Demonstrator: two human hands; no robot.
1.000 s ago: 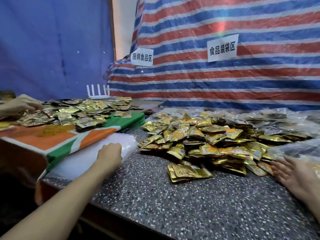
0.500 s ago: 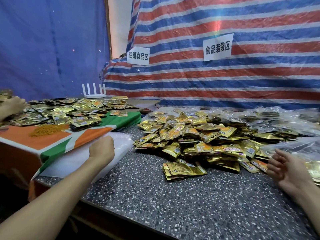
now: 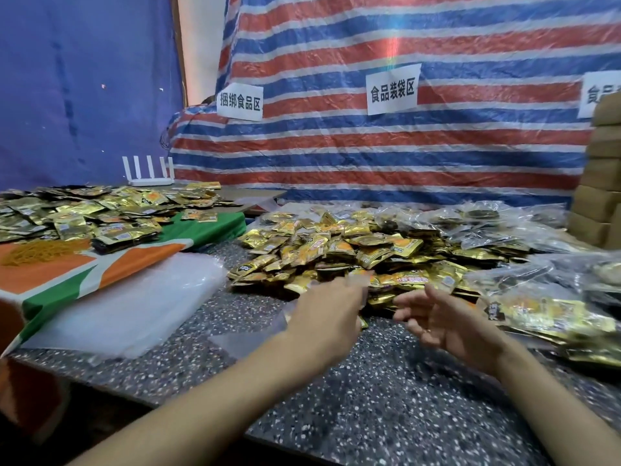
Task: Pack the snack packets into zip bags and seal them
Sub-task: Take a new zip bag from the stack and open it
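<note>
Zip bag (image 3: 250,338) droops clear from left hand (image 3: 324,317).

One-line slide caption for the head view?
Left hand holds a clear zip bag before the pile of gold snack packets; right hand open beside it.

A red, white and blue striped tarp (image 3: 403,156) hangs as backdrop, white paper signs (image 3: 392,89) stuck on it. Left of the tarp hangs a blue sheet (image 3: 84,79), a pale wall strip (image 3: 198,45) between them. Below the tarp, a speckled stone table (image 3: 386,398); at its right edge, stacked brown boxes (image 3: 601,183).
</note>
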